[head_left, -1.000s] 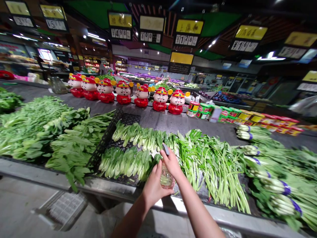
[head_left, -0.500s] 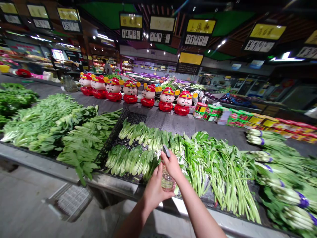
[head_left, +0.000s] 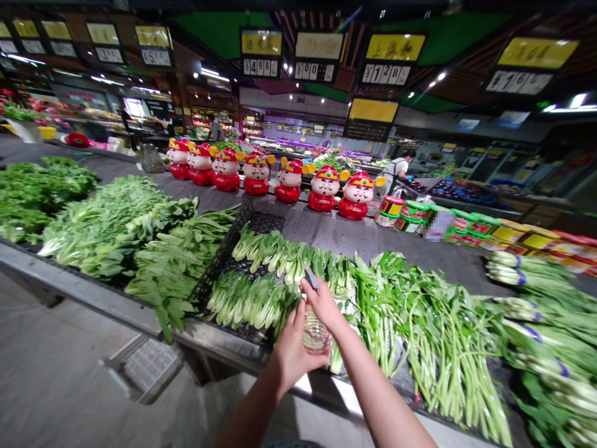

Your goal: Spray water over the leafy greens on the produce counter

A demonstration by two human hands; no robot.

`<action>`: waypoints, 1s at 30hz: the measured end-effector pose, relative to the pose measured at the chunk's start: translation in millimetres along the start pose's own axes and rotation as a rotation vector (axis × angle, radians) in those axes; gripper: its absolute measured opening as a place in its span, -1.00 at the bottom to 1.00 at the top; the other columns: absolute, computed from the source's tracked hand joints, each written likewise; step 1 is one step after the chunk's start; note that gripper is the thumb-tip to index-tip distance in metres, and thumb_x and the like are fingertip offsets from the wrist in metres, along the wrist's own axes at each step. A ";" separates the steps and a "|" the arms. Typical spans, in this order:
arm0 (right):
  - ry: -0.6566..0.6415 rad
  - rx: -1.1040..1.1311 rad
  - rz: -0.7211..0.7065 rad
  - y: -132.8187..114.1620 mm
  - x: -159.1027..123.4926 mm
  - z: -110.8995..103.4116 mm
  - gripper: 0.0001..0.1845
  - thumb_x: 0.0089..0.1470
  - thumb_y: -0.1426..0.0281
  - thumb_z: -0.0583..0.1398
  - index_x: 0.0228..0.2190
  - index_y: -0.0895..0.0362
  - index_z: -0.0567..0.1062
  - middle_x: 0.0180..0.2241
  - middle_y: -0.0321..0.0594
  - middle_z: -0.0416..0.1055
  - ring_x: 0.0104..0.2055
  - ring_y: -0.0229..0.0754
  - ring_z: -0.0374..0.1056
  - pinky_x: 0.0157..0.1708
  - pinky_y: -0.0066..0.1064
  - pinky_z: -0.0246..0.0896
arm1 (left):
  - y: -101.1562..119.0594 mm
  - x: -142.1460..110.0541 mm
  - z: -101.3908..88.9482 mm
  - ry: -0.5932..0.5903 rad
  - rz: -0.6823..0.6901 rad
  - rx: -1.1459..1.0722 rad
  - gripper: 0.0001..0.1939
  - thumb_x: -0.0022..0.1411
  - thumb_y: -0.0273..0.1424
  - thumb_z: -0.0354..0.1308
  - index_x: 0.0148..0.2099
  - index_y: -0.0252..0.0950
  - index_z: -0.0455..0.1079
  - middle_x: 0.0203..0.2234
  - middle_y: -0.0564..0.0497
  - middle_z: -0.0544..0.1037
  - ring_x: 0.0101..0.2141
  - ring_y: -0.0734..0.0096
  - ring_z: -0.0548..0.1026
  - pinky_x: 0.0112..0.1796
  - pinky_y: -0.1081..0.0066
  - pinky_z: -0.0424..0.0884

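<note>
A clear spray bottle (head_left: 315, 330) with a grey trigger head (head_left: 311, 279) is between my two hands over the front of the vegetable shelf. My left hand (head_left: 293, 348) wraps the lower body of the bottle from the left. Higher up, my right hand (head_left: 323, 303) closes round the neck, just below the head. Small bok choy (head_left: 256, 302) lies in rows behind and to the left of the bottle. To its right spreads a heap of long-stemmed greens (head_left: 420, 317). The fingers' far sides are hidden.
Red figurine jars (head_left: 325, 190) line the back of the shelf, with stacked tubs (head_left: 413, 214) beside them. Leafy bunches (head_left: 181, 261) fill the left, purple-banded bunches (head_left: 532, 333) the right. A grey crate (head_left: 144, 367) sits low, below the metal edge. Another person (head_left: 398, 169) stands farther back.
The view has turned a little left, so the shelf appears shifted right. Both hands keep hold of the spray bottle. The person in the background now shows more upright.
</note>
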State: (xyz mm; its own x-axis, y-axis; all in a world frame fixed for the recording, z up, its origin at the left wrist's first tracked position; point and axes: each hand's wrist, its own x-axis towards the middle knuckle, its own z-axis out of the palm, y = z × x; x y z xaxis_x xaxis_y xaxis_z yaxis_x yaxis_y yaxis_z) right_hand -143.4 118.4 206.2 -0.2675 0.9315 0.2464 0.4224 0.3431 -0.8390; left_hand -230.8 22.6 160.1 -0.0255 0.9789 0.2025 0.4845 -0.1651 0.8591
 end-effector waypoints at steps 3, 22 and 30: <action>-0.026 -0.023 0.022 1.6 -1.7 5.1 -0.55 0.09 0.03 0.02 -0.45 0.16 0.40 -0.52 -0.23 0.35 -0.48 -0.17 0.27 -0.41 -0.32 0.20 | -3.8 -3.1 2.3 0.015 0.009 -0.007 0.16 -0.29 -0.30 0.41 0.30 -0.30 -0.16 0.13 -0.21 0.21 0.09 0.05 0.26 0.09 0.17 0.26; -0.053 0.074 -0.051 -22.3 16.5 40.8 -0.60 0.08 0.06 0.04 -0.46 0.14 0.40 -0.52 -0.23 0.40 -0.49 -0.18 0.30 -0.45 -0.35 0.22 | -24.2 -0.6 -27.6 0.115 0.007 0.025 0.19 -0.31 -0.39 0.44 0.30 -0.22 -0.18 0.14 -0.17 0.19 0.11 0.06 0.25 0.13 0.10 0.19; -0.072 0.035 -0.020 -13.8 13.0 56.9 -0.59 0.11 0.06 0.01 -0.42 0.14 0.39 -0.48 -0.19 0.41 -0.44 -0.13 0.33 -0.39 -0.29 0.23 | -34.3 -9.7 -31.8 0.135 0.005 0.030 0.18 -0.29 -0.38 0.43 0.30 -0.24 -0.18 0.16 -0.19 0.17 0.12 0.03 0.24 0.13 0.11 0.21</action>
State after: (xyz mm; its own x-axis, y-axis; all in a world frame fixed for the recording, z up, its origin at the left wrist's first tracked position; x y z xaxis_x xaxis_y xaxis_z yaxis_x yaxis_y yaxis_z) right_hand -202.1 119.0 193.3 -0.3375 0.9132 0.2286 0.3860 0.3557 -0.8512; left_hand -274.9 15.0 143.6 -0.1396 0.9527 0.2699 0.5105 -0.1643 0.8440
